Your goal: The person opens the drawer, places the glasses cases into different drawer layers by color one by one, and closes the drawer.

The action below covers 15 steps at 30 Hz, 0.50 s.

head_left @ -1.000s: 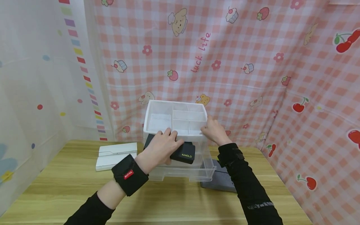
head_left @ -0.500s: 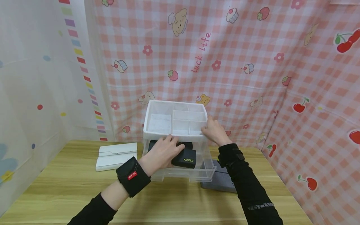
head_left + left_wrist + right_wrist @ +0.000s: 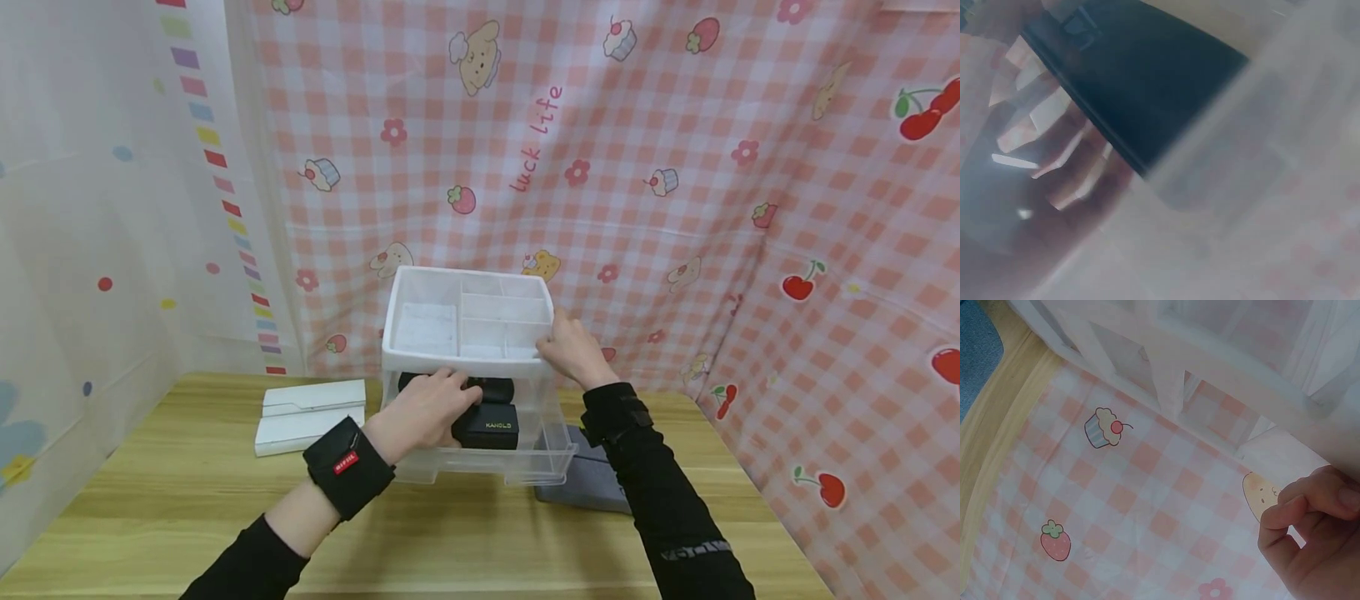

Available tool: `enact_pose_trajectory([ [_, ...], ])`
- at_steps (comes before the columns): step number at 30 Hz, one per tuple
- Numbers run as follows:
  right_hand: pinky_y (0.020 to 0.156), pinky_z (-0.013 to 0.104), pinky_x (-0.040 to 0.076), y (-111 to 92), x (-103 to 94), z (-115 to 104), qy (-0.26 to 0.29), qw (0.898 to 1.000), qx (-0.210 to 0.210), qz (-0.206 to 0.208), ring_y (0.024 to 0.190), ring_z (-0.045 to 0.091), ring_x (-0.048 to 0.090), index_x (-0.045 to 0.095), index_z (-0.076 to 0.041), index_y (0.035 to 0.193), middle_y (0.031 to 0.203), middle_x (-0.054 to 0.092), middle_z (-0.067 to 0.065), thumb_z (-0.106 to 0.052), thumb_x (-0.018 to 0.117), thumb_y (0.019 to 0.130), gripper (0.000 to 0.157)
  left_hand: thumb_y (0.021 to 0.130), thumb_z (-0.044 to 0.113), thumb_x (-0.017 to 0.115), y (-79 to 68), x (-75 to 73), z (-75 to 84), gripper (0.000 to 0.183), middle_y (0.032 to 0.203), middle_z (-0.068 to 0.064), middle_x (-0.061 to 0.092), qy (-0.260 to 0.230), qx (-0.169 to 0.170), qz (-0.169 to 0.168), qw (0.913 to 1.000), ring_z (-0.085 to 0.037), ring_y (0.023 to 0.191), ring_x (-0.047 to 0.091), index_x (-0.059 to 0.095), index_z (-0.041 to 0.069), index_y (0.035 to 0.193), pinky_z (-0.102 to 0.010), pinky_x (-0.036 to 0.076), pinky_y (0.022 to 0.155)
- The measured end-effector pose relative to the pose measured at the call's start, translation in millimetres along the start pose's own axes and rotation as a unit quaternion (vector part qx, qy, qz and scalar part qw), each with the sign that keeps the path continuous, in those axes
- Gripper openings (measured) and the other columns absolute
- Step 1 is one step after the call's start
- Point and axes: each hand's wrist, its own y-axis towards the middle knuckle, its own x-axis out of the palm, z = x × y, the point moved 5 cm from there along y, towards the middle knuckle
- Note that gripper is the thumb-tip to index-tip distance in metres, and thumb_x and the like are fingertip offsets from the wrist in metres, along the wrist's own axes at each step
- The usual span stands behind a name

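blk box [image 3: 491,427] in clear drawer [image 3: 536,464], mostly r of l fingers [image 3: 457,397], which grip its l end

A wooden table [image 3: 450,542] bears a white case [image 3: 309,412], drawer unit [image 3: 468,365] and grey pouch [image 3: 581,483].

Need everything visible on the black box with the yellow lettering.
The black box is rectangular and smooth-looking, with small yellow lettering on its front face; card or plastic, I can't tell. In the head view it looks roughly level, within the clear drawer, whose front wall stands before it. A dark rounded item lies behind. The left hand holds its left end, hiding that part. Whether its underside rests on the drawer floor isn't clear.
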Motion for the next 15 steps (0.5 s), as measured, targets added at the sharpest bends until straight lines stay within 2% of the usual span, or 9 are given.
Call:
enact_pose_trajectory([
  [4,0.089,0.048,0.052,0,0.7,1,0.003,1.0,0.0,0.0,0.101,0.034,0.058,0.028,0.003,0.141,0.127,0.052,0.026,-0.017,0.048,0.093,0.055,0.069,0.041,0.082,-5.5,-3.4,-0.3,0.046,0.097,-0.003,0.063,-0.005,0.009,0.018,0.9998,-0.02,0.088,0.06,0.066,0.016,0.103,-0.033,0.053,0.071],
  [7,0.088,0.047,0.052,0,1.3,2,0.003,1.0,-0.002,0.0,0.1,0.033,0.059,0.028,0.003,0.141,0.126,0.053,0.026,-0.016,0.048,0.093,0.055,0.076,0.041,0.077,-13.3,-10.7,2.2,0.033,0.09,0.0,0.064,-0.02,0.01,0.066,0.9975,-0.016,0.081,0.059,0.067,0.017,0.096,-0.029,0.05,0.067],
  [11,0.085,0.046,0.052,1,1.3,2,0.0,1.0,-0.004,0.003,0.099,0.033,0.059,0.029,0.002,0.14,0.124,0.054,0.025,-0.017,0.048,0.093,0.054,0.083,0.034,0.072,-27.1,-24.5,13.5,0.017,0.079,0.004,0.062,-0.078,0.013,0.153,0.985,-0.01,0.071,0.056,0.068,0.018,0.087,-0.022,0.047,0.061],
  [15,0.086,0.047,0.052,1,1.1,3,0.004,1.0,-0.002,0.003,0.099,0.032,0.059,0.029,0.002,0.139,0.124,0.054,0.025,-0.016,0.048,0.093,0.054,0.086,0.026,0.068,-39.6,-27.2,29.9,0.009,0.073,0.008,0.059,-0.124,0.03,0.204,0.9706,-0.005,0.067,0.053,0.066,0.019,0.081,-0.015,0.044,0.057],
])
